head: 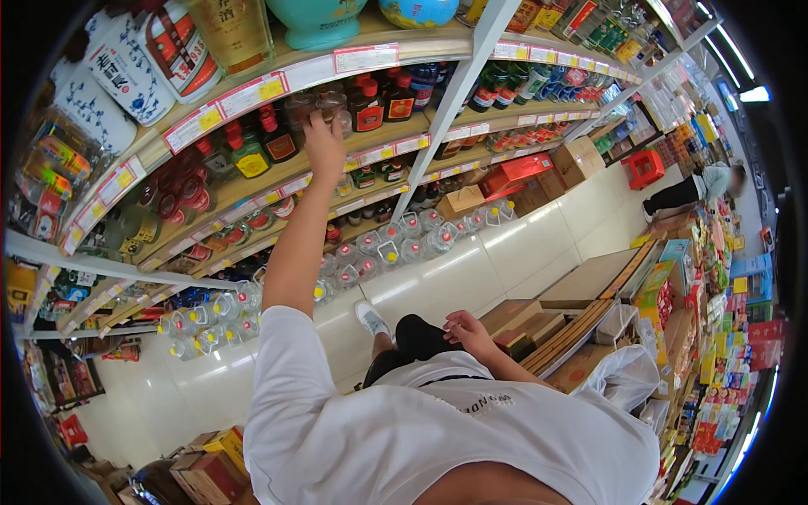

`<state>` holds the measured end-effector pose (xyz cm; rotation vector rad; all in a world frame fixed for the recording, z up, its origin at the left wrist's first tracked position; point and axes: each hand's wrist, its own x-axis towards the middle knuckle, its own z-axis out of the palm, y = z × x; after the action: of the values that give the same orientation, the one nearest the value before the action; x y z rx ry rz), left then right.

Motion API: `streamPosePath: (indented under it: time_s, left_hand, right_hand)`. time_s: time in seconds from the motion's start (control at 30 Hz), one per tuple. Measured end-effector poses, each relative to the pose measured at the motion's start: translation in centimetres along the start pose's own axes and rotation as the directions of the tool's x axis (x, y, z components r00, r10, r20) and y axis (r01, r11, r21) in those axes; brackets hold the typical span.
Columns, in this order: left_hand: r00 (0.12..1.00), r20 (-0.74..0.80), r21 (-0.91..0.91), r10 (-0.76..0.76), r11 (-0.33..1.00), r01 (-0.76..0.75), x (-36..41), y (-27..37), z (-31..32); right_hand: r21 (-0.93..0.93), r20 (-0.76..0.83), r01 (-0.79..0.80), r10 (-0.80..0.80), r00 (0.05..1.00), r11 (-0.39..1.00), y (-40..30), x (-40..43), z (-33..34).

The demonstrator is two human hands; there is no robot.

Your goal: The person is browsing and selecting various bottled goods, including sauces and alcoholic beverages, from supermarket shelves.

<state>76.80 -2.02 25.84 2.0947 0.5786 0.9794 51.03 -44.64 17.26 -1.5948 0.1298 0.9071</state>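
Observation:
My left hand [326,145] reaches up into a store shelf, its fingers around the top of a small clear glass bottle [341,120]. More clear bottles [302,108] stand close behind it. To the right are dark bottles with red caps and red labels [368,113]. On the left stand a dark red-capped bottle [279,140] and a green bottle with a yellow label [250,156]. Beside my lap, my right hand [466,329] hangs with loosely bent fingers and holds nothing that I can see.
Large clear plastic jugs [386,245] line the floor under the shelves. Cartons [577,161] and a red stool [644,169] stand farther along the aisle. Stacked boxes [587,278] border my right side. A person [694,186] is at the far right. Porcelain bottles [129,69] fill the upper shelf.

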Motion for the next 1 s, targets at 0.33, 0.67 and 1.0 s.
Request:
streamPosePath:
  time_s: [0.33,0.67,1.0]
  left_hand:
    - [0.989,0.149,-0.359,-0.024,0.93,0.077,-12.0,4.6,-11.4]
    - [0.855,0.329,-0.196,-0.401,0.857,0.477,-25.4,6.0,-17.8]
    - [0.829,0.37,-0.219,-0.419,0.828,0.517,-26.9,7.3,-22.9]
  right_hand:
    - [-0.046,0.139,0.163,-0.155,0.978,0.986,-3.8,1.7,1.9]
    - [0.14,0.55,0.162,-0.213,0.807,0.977,-9.6,1.8,10.2]
    - [-0.034,0.562,0.218,-0.161,0.811,0.975,-10.1,1.2,13.9]
